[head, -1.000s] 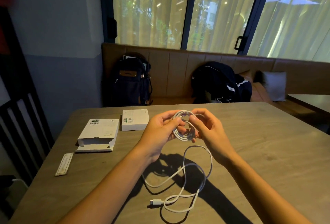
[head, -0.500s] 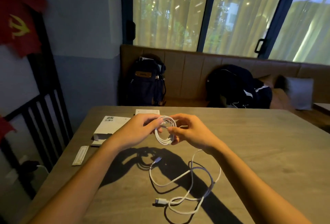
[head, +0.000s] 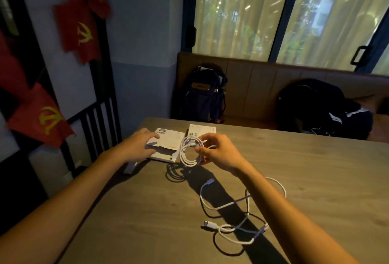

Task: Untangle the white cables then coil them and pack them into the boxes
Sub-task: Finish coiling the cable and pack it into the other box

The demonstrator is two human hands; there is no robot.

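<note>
The scene is dim and warm-toned. Pale greenish light glows through the curtained windows (head: 242,15), yet hard shadows on the table (head: 315,169), including a crisp ring beneath the coiled cable (head: 183,152), suggest a light overhead. The red flags (head: 77,30) smear with motion blur, and straight lines bow at the edges.

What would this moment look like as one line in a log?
right hand: holds coiled cable | left hand: open, at open box | second cable: loose on table
</note>
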